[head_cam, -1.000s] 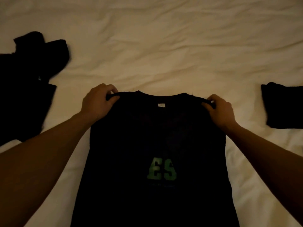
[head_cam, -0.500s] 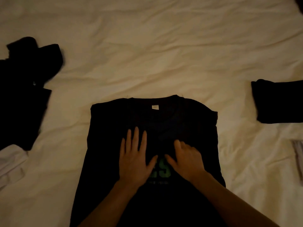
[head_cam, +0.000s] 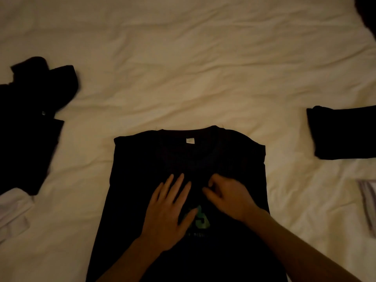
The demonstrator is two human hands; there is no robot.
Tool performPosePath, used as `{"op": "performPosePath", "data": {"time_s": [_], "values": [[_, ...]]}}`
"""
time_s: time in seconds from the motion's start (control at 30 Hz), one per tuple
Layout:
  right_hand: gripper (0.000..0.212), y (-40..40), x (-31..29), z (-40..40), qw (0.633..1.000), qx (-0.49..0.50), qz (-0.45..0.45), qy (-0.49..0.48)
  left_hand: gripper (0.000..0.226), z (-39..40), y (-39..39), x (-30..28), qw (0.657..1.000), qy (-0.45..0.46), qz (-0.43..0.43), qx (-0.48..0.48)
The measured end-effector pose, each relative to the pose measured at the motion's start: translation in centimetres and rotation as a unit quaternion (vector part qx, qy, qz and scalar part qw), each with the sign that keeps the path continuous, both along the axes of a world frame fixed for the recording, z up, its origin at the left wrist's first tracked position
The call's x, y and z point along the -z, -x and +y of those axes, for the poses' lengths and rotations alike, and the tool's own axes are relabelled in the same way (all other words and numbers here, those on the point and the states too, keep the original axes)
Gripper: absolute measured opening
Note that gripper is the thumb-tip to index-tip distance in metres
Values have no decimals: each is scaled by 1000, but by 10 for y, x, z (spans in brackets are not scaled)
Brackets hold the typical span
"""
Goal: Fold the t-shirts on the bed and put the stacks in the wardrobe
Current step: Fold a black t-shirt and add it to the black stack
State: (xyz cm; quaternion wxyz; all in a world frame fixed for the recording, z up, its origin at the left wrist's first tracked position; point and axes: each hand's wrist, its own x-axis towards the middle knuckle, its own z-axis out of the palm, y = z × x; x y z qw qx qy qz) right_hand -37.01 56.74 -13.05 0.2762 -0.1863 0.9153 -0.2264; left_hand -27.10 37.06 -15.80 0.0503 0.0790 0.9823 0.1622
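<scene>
A black t-shirt [head_cam: 142, 169] with a green print lies flat, collar away, sleeves tucked in, on the cream bed [head_cam: 193, 68]. Unfolded dark t-shirts [head_cam: 30, 119] sprawl at left; a folded black stack [head_cam: 343, 133] sits at right.

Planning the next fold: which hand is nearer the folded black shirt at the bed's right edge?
Right. The right hand lies on the spread t-shirt, on the side toward the folded black shirt; the left hand rests flat farther away.

Matt black cloth t-shirt [head_cam: 142, 169] (creased cream sheet [head_cam: 203, 68])
</scene>
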Motion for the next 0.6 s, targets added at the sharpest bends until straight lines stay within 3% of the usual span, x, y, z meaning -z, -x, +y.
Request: {"op": "performPosePath", "data": {"time_s": [0.1,0.17,0.23,0.3,0.33,0.4,0.47,0.53,0.6], "values": [[25,43,-6,13,972,148,177,48,58,-43,46,-20,986,-72,96,-119],[42,79,-7,25,954,200,223,-14,54,-85,87,-31,950,-70,132,-275],[57,107,-4,36,961,200,154,-117,56,-125,122,-33,921,-78,27,-381],[57,122,0,45,968,172,68,-168,61,-151,144,-31,909,-86,-138,-384],[51,125,2,47,975,162,32,-147,55,-157,150,-33,904,-102,-203,-361],[32,126,8,50,985,163,-5,-62,35,-160,158,-32,900,-159,-232,-332],[22,124,11,51,981,189,28,-21,25,-155,161,-32,914,-189,-158,-321],[21,124,10,50,971,221,88,-21,23,-149,158,-32,929,-185,-47,-317],[25,125,9,48,962,234,136,-29,23,-148,151,-28,933,-187,9,-308]]}}
